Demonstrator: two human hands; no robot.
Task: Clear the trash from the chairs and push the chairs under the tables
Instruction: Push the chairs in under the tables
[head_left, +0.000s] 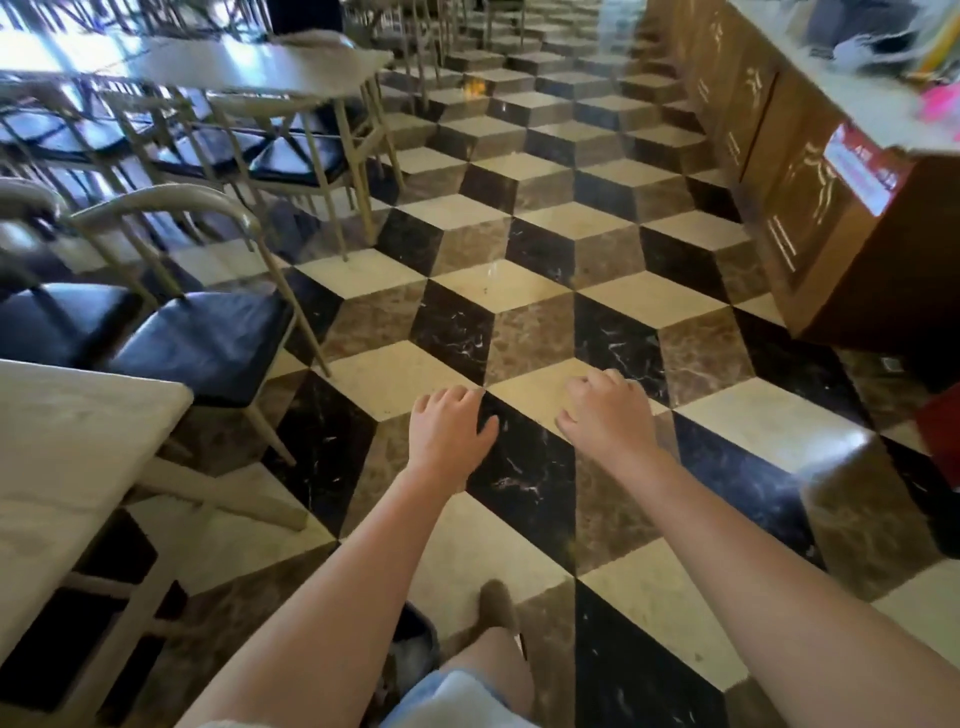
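Note:
Both my arms reach forward over the patterned floor. My left hand (449, 423) and my right hand (605, 410) hang with loosely curled fingers and hold nothing. A chair with a black seat (208, 340) and a curved beige back stands to the left of my left hand, beside the near pale table (78, 431), with a second black-seated chair (57, 319) further left. Further off, several chairs (296, 158) sit under the far pale table (270, 65). I see no trash on the near seats.
A wooden counter (810, 208) runs along the right side, with a red-and-white sign (862, 166) on its end and cluttered items on top. The tiled aisle (519, 270) runs ahead between tables and counter. My foot (498, 605) shows below.

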